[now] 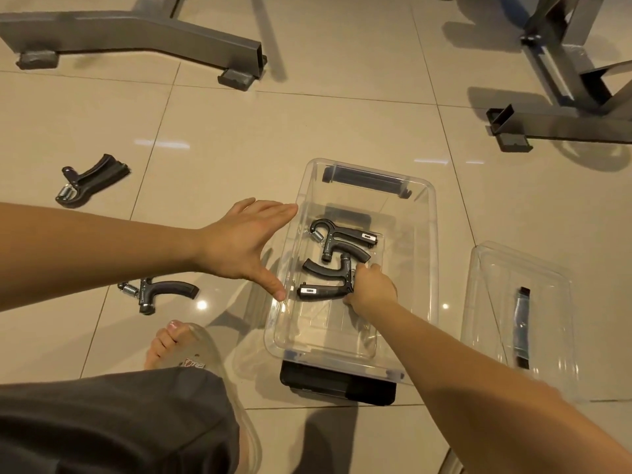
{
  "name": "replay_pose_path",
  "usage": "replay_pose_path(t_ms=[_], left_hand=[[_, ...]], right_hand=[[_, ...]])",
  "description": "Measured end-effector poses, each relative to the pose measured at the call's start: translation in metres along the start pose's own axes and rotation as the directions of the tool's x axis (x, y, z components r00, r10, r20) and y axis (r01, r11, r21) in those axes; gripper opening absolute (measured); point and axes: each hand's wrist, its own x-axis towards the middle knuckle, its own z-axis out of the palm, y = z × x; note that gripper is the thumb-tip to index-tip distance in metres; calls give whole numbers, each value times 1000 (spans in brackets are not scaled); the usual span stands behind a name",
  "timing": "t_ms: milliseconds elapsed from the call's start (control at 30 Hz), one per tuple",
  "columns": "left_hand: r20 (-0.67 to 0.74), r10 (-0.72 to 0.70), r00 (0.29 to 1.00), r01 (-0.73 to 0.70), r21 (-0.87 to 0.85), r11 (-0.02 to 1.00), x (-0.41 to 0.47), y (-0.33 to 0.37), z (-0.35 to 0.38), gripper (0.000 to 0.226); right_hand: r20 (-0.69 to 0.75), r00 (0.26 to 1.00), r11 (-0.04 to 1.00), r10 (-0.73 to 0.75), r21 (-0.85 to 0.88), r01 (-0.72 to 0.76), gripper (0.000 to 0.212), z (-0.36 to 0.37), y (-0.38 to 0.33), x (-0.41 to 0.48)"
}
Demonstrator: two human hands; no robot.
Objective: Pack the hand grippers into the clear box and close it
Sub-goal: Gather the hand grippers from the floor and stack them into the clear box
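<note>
In the clear box [434, 234], at the right hand [371, 289]:
- Boxed, 2: held gripper [319, 292], clasped in curled fingers; second gripper [337, 239] just beyond.
- Floor, 2: near gripper [160, 290], far gripper [89, 181], left of the spread, empty left hand [239, 244].
- Lid [547, 302], 1: right of the grip.

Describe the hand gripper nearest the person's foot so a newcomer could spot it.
Find the clear box on the tiled floor. Just left of it, beneath the outstretched forearm, lies a black hand gripper. Unlike the other loose gripper farther up-left, it sits right above the sandalled foot.
</note>
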Motion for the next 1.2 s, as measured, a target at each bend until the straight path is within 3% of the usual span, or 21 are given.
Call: replay_pose_path(t_ms=[133, 333, 633, 767, 900, 1033, 1200], left_hand=[[4, 2, 1000, -2, -12, 1000, 0, 1, 0, 147], [3, 1, 1000, -1, -40, 999, -1, 5, 0, 145], [36, -26, 999, 28, -70, 997, -2, 10, -1, 142], [66, -59, 996, 68, -152, 986, -9, 10, -6, 139], [16, -167, 986, 166, -240, 956, -30, -2, -26, 107], [-74, -307, 949, 285, -217, 934, -70, -26, -50, 65], [-175, -382, 908, 359, -150, 921, -140, -47, -81, 49]], right_hand=[[4, 1000, 1000, 19, -10, -19, 55, 1, 5, 0], [-120, 986, 987, -118, -123, 103, 80, 9, 3, 2], [-78, 986, 985, -148, -101, 140, 73, 5, 4, 9], [-140, 979, 989, -146, -20, 144, 69, -24, -7, 0], [-328, 927, 979, -181, 33, 203, 30, -71, -23, -19], [-438, 880, 962, -184, 103, 252, 34, -123, -57, -49], [-471, 832, 904, -292, 148, 402, 33, -138, -128, -87]])
